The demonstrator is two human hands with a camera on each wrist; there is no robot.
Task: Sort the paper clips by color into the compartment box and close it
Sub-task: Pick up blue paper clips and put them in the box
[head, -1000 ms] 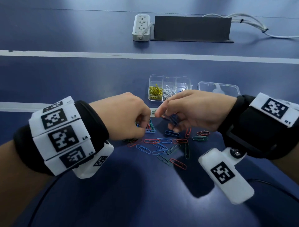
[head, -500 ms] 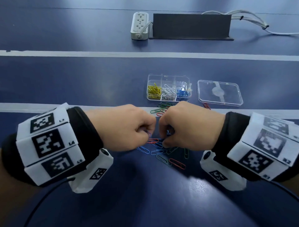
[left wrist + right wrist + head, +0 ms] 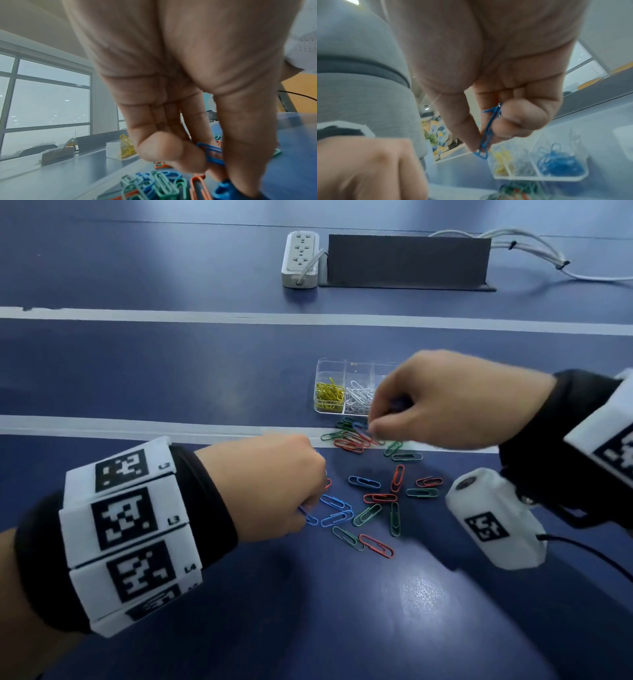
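A clear compartment box [image 3: 320,371] stands behind the pile, with yellow clips [image 3: 329,397] in its left cell and white clips [image 3: 358,397] in the middle one. Blue clips [image 3: 559,166] fill the right cell, which my right hand hides in the head view. My right hand [image 3: 373,419] hovers at the box's front edge and pinches a blue clip [image 3: 486,135] between thumb and forefinger. At the left edge of the loose red, green and blue clips [image 3: 376,498], my left hand [image 3: 320,494] grips blue clips [image 3: 211,152] in curled fingers.
A white power strip [image 3: 300,258], a black panel [image 3: 407,260] and white cables [image 3: 534,251] lie far back on the blue table. White stripes [image 3: 171,316] cross the tabletop. The box's lid is hidden behind my right hand.
My right hand has risen from the pile and moved back toward the box with a blue clip. The left hand has shifted a little left and stays low at the pile.
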